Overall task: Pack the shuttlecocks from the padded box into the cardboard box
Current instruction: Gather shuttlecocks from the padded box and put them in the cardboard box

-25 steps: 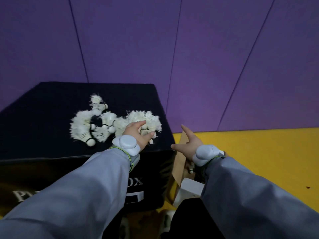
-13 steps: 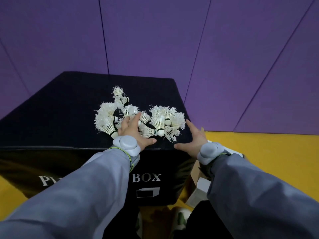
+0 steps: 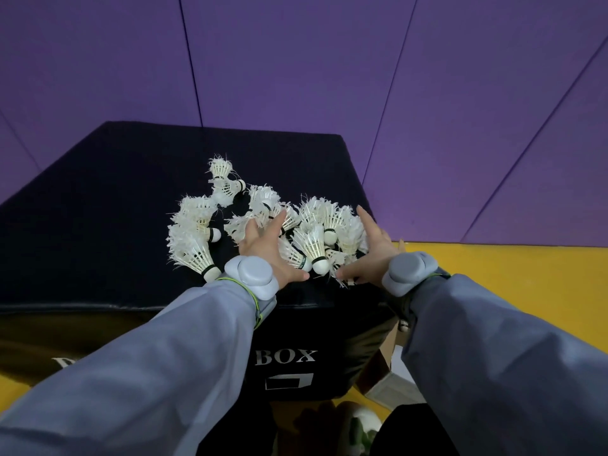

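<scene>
Shuttlecocks (image 3: 312,245) lie in a loose white pile on the flat top of the padded box (image 3: 108,205), which is black and carries the printed word "BOX" on its front side. Most of the pile is near the front right corner of the top, and some more shuttlecocks (image 3: 194,238) lie a little to the left of it, apart from the hands. The left hand (image 3: 266,251) rests on the pile from the left, with its fingers (image 3: 279,218) spread and the thumb stretched along the front edge, touching the feathers. The right hand (image 3: 375,255) comes from the right side, also with spread fingers, the thumb pointing to the left thumb, so the two hands stand around the near group of shuttlecocks. Neither hand is closed on a shuttlecock. Both wrists wear a grey round device (image 3: 253,274), and both arms are in grey sleeves (image 3: 171,363). The cardboard box (image 3: 383,373) shows only partly, low at the right of the padded box, on the yellow floor (image 3: 526,291). Behind is a purple wall (image 3: 329,77)
</scene>
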Demonstrator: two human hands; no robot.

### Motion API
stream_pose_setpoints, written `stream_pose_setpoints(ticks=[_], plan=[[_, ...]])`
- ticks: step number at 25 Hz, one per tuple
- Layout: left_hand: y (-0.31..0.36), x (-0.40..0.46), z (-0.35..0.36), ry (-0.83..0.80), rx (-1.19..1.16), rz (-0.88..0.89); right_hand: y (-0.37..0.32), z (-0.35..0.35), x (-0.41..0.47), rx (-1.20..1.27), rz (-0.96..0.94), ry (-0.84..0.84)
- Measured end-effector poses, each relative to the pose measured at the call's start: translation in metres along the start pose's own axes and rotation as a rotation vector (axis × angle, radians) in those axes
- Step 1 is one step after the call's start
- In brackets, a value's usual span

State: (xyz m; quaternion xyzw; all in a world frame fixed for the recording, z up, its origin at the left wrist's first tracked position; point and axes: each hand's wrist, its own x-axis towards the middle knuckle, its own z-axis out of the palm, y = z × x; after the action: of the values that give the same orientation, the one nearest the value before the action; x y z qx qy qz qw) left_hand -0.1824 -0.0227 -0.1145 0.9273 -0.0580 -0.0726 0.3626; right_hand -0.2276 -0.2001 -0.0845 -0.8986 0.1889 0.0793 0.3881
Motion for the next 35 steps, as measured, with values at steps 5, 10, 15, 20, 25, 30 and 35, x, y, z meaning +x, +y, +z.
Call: stream_pose_setpoints(ticks=[5,10,15,20,25,30,35], plan=[[0.011,0.011,0.014,-0.063,-0.140,0.062,-0.007,0.014,0.018,0.210,-0.045,-0.092],[0.018,0.004,0.015,0.022,-0.133,0.058,-0.011,0.020,0.012,0.298,-0.039,-0.095],[0.022,-0.011,0.009,0.011,-0.117,0.085,-0.010,0.015,-0.006,0.264,-0.083,-0.057],[0.033,-0.037,-0.001,0.042,-0.114,0.127,-0.008,0.009,-0.030,0.290,-0.153,-0.006],[0.050,-0.062,-0.006,0.058,-0.111,0.160,-0.005,-0.005,-0.056,0.287,-0.212,0.037],[0.074,-0.085,0.004,0.052,-0.118,0.200,0.016,-0.025,-0.078,0.319,-0.205,0.095],[0.106,-0.105,0.043,-0.001,-0.120,0.255,0.059,-0.047,-0.092,0.327,-0.137,0.164]])
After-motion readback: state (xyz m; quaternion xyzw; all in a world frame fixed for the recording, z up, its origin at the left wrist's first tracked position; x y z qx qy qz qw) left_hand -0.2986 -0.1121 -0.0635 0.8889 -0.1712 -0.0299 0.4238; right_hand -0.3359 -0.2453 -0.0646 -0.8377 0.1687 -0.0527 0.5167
